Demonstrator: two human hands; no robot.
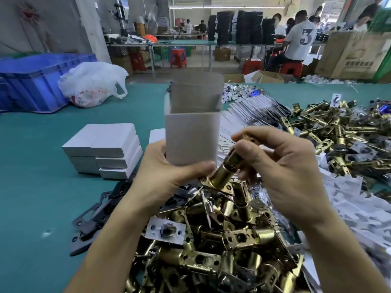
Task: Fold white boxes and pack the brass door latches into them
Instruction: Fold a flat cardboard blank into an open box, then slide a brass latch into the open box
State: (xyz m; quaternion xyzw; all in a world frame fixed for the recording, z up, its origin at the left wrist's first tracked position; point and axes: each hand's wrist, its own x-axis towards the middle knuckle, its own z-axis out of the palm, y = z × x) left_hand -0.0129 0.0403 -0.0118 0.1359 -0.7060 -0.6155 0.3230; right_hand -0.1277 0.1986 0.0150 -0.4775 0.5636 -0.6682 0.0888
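My left hand [167, 178] grips the bottom of an upright white box [191, 132] whose top flaps stand open. My right hand [281, 163] pinches a brass door latch [224, 172] just right of the box's lower corner, tilted with its faceplate end down and left. Under both hands lies a heap of brass latches [222, 240]. A second heap of latches [342, 138] spreads at the right. Closed white boxes [105, 149] are stacked to the left of my left hand.
Flat white box blanks [249, 111] fan out behind the box. Black strike plates [95, 216] lie at the left of the near heap. A blue crate [31, 81] and a white plastic bag [93, 83] sit far left on the green table. People work at benches behind.
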